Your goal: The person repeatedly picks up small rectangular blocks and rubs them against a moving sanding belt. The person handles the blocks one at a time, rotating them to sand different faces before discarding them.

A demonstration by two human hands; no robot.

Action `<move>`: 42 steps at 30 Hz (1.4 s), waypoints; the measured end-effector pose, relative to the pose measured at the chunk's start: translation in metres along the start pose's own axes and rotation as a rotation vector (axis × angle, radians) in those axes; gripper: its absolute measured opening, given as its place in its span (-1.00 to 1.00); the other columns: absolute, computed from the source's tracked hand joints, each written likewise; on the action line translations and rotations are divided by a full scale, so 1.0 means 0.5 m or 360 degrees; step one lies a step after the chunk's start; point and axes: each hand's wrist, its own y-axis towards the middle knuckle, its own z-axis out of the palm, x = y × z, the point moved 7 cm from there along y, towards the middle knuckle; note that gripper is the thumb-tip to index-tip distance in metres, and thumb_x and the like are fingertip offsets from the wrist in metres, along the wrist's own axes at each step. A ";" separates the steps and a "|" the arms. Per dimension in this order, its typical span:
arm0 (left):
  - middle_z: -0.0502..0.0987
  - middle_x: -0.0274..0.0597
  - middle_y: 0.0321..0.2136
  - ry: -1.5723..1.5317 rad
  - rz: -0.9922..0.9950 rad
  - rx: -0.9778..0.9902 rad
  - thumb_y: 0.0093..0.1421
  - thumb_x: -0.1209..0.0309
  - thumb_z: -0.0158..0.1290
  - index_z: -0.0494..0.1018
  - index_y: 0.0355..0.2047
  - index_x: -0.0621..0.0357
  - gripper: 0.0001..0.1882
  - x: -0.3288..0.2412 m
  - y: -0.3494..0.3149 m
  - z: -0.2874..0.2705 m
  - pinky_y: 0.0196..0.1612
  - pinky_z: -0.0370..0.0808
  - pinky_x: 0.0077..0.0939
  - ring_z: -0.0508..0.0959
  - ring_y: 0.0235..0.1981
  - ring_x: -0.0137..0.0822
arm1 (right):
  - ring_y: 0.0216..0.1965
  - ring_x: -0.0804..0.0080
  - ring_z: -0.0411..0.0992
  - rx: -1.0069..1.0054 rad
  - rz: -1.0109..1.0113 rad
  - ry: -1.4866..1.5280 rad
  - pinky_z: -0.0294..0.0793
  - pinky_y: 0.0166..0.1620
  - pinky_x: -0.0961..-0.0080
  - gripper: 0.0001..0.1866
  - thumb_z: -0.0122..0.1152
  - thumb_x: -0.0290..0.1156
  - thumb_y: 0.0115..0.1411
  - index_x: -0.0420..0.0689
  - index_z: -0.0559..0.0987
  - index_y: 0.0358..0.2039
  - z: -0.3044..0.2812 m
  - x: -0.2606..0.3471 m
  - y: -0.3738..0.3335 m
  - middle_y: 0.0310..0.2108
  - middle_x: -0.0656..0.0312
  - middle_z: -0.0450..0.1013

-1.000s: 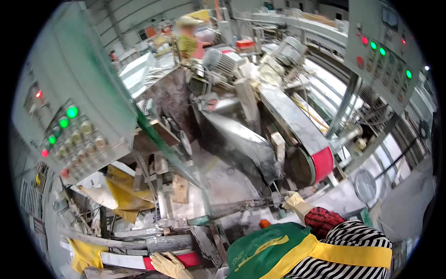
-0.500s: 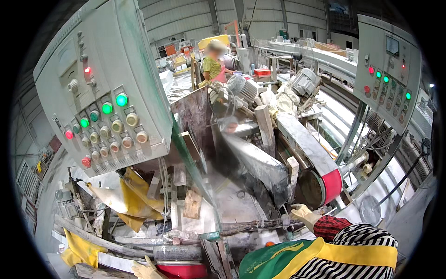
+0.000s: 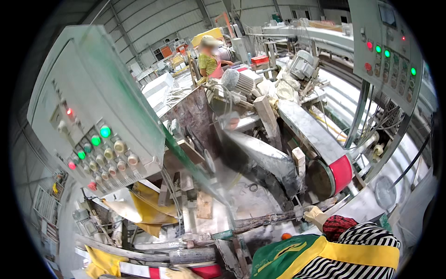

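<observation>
My right hand (image 3: 316,216), in a cream glove below a red-and-black cuff, is at the right end of a dirty horizontal bar (image 3: 265,222). Its fingers are too small and unclear to show whether they grip the bar. At the lower edge, my left hand (image 3: 181,273), also gloved, lies with fingers outstretched against a red-and-white band (image 3: 155,272); most of this hand is cut off. Ahead, a belt machine with a red-ended roller (image 3: 341,174) stands beside a grey, dust-covered metal guard (image 3: 265,160).
A control cabinet (image 3: 97,116) with lit buttons overhangs the left; another panel (image 3: 388,56) stands at the right. Wooden blocks (image 3: 204,204), yellow sheeting (image 3: 153,209) and motors (image 3: 304,64) crowd the machinery. A co-worker (image 3: 209,58) is farther back. A small orange object (image 3: 286,236) lies near my apron.
The view has tilted and shifted. My left hand has moved right along the red-and-white band, more of which now shows. The right hand stays near the bar's end.
</observation>
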 end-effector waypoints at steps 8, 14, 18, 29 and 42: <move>0.37 0.16 0.22 -0.1080 -0.0593 0.0536 0.05 0.42 0.27 0.21 0.35 0.18 -0.16 0.071 -0.214 0.115 0.29 0.32 -0.10 0.39 0.21 0.10 | -0.44 0.38 0.55 0.0667 -0.0133 0.0458 0.58 -0.39 0.45 -0.48 0.17 -0.41 0.31 -0.23 0.37 0.26 0.228 0.023 0.009 -0.30 0.02 0.61; 0.24 0.02 0.32 -0.2110 -0.0826 0.1350 -0.08 0.70 0.22 0.10 0.39 0.30 -0.03 -0.441 -0.197 0.072 0.37 0.18 -0.30 0.27 0.32 -0.11 | -0.39 0.50 0.49 0.0982 -0.0184 0.0740 0.56 -0.31 0.51 -0.49 0.18 -0.32 0.36 -0.17 0.40 0.27 0.397 0.226 -0.072 -0.22 0.17 0.58; 0.20 0.02 0.32 -0.2297 -0.0368 0.1835 0.09 0.59 0.29 0.08 0.39 0.30 -0.10 -0.633 -0.257 0.028 0.36 0.22 -0.33 0.23 0.34 -0.13 | -0.13 0.59 0.45 0.1163 -0.0572 0.0278 0.52 -0.07 0.55 -0.46 0.21 -0.38 0.32 -0.15 0.36 0.29 0.381 0.470 -0.273 -0.04 0.25 0.52; 0.56 -0.15 0.00 -0.2443 -0.0722 0.2503 0.42 0.13 0.01 0.40 0.16 0.22 -0.53 -0.629 -0.295 0.126 0.01 0.52 -0.41 0.56 -0.04 -0.33 | -0.19 0.62 0.48 0.0891 -0.0983 0.0586 0.49 -0.17 0.59 -0.25 0.22 -0.46 0.25 -0.11 0.18 0.42 0.303 0.494 -0.299 -0.08 0.25 0.56; 0.62 -0.27 -0.20 -0.2257 -0.1120 0.2495 0.42 0.07 -0.04 0.52 -0.03 0.16 -0.59 -0.672 -0.296 0.029 -0.16 0.52 -0.42 0.60 -0.24 -0.33 | -0.15 0.47 0.53 0.0094 -0.0915 -0.0061 0.52 -0.05 0.49 -0.47 0.32 -0.06 0.20 -0.15 0.61 0.07 0.207 0.561 -0.205 -0.13 0.11 0.61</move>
